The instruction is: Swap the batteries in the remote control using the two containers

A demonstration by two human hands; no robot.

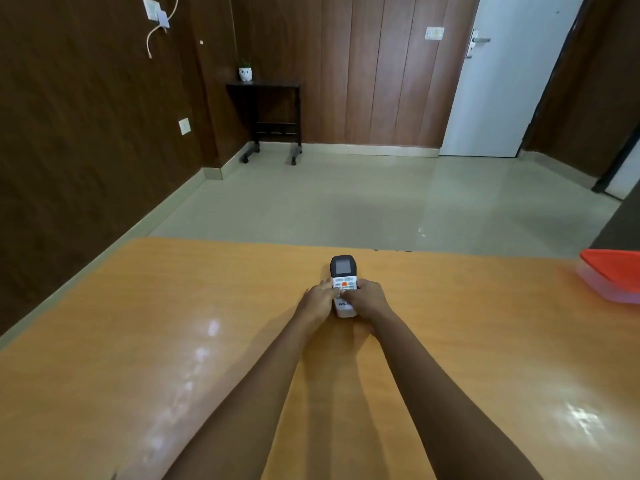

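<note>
A white remote control (pixel 343 271) with a dark top, a small screen and an orange button lies face up near the far middle of the orange wooden table (pixel 173 341). My left hand (pixel 317 299) grips its left side, fingers curled over the buttons. My right hand (pixel 369 298) grips its right side, thumb across the keypad. The remote's lower half is partly hidden by both hands. A clear plastic container (pixel 609 287) with a red lid (pixel 614 270) sits at the table's right edge, cut off by the frame. No batteries are in sight.
Beyond the table's far edge is a pale tiled floor. A dark rolling side table (pixel 270 112) with a small white plant pot (pixel 245 73) stands against the brown wall. A white door (pixel 502 81) is at the back right.
</note>
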